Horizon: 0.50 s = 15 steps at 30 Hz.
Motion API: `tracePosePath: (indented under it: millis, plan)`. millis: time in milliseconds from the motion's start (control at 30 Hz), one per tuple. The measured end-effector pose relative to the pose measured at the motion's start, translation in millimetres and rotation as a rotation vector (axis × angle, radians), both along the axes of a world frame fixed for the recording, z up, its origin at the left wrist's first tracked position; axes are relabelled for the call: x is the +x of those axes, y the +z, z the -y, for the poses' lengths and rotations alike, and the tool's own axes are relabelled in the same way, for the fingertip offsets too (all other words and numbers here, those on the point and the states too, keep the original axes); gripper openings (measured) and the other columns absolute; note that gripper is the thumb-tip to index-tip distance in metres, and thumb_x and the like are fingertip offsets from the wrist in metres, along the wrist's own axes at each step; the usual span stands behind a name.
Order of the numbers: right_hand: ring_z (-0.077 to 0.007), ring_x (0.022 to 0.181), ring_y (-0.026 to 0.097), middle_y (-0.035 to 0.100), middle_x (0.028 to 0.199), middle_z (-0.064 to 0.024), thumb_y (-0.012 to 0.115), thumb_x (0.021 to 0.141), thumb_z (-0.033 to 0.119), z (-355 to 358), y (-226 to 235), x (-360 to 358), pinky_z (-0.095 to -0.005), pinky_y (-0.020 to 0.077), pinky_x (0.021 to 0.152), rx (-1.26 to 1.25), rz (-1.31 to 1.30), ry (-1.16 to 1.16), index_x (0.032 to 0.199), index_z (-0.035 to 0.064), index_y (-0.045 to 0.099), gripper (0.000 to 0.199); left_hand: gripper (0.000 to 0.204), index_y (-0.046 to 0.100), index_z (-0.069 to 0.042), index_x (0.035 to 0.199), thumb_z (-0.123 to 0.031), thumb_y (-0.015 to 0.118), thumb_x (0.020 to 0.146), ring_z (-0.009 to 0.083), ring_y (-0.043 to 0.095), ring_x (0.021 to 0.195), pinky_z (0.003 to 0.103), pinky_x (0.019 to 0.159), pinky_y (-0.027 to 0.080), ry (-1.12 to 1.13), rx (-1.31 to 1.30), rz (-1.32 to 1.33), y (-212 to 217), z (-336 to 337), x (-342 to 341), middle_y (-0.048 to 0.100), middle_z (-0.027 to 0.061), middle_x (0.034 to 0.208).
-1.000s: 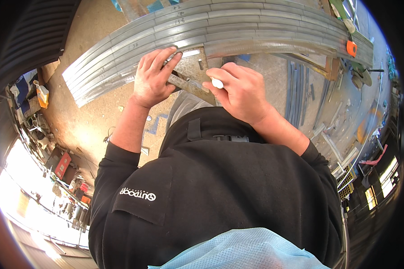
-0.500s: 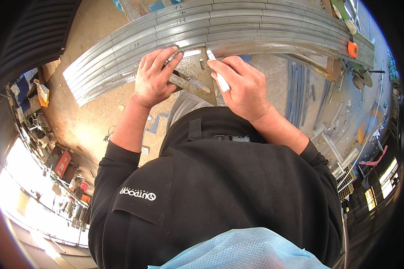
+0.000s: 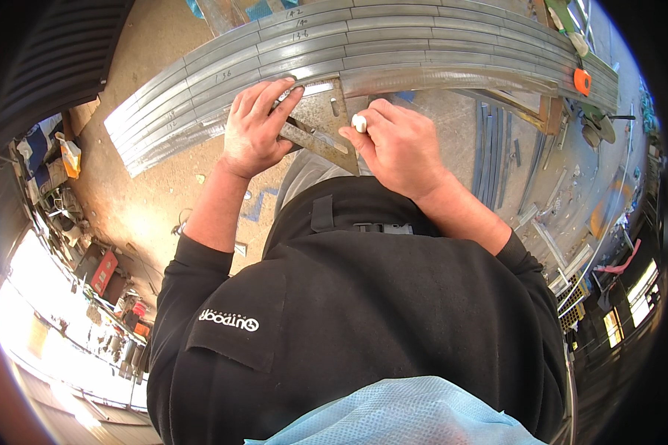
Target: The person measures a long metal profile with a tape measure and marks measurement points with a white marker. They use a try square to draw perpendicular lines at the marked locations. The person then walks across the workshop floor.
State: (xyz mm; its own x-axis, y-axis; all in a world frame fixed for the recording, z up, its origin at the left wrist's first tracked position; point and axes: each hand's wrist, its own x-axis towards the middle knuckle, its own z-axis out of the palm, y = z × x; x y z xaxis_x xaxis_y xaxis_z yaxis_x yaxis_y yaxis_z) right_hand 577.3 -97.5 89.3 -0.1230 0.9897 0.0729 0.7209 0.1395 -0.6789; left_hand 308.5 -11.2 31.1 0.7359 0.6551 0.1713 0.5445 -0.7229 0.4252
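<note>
Grey metal bars (image 3: 393,37) lie side by side in front of me, with dark cross lines and handwritten marks on several of them. A worn triangular metal set square (image 3: 323,111) rests against the near edge of the bars. My left hand (image 3: 256,130) grips it at its left side, fingertips at the nearest bar. In my right hand (image 3: 407,152) is a white marker pen (image 3: 359,124), tip end turned up toward the view and lifted off the metal. That hand is closed, just right of the set square.
An orange tape measure (image 3: 583,81) sits at the right end of the bars, by a green clamp-like tool (image 3: 598,127). Narrow dark strips (image 3: 490,152) lie on the floor to the right, near a wooden support (image 3: 551,115). Clutter lines the left side.
My right hand has drawn the marker back from the bar edge and tilted it upward. The left hand and set square have stayed in place.
</note>
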Motion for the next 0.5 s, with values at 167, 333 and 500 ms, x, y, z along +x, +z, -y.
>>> tracePosePath:
  millis: [167,333,500]
  plan:
    - [-0.0276,0.073,0.069,0.067,0.086,-0.0026,0.085,0.095,0.025,13.9,-2.2,2.4,-0.0412,0.0539,0.065,-0.042,-0.039,-0.042,0.096,0.0110,0.073,0.018,0.071,0.075,-0.008,0.138,-0.015,0.085,0.067,0.0330,0.061,0.133,0.048,0.111,0.051,-0.010,-0.017,-0.001,0.1,-0.3,-1.5,0.063,0.0071,0.150]
    - [-0.0290,0.069,0.068,0.070,0.085,-0.0043,0.084,0.098,0.025,23.4,-0.2,17.5,-0.0406,0.0528,0.062,-0.076,-0.105,-0.121,0.100,0.0102,0.076,0.017,0.073,0.075,-0.009,0.139,-0.010,0.081,0.066,0.0340,0.060,0.135,0.049,0.114,0.049,-0.002,-0.047,0.014,3.1,-0.6,-4.0,0.063,0.0073,0.151]
    - [-0.0243,0.067,0.068,0.073,0.089,-0.0062,0.083,0.099,0.016,30.1,7.7,28.4,-0.0364,0.0524,0.061,-0.160,-0.204,-0.217,0.101,0.0084,0.077,0.011,0.078,0.073,-0.012,0.142,-0.007,0.078,0.064,0.0321,0.059,0.137,0.049,0.115,0.048,0.045,-0.072,-0.013,14.5,1.3,-29.0,0.061,0.0047,0.153]
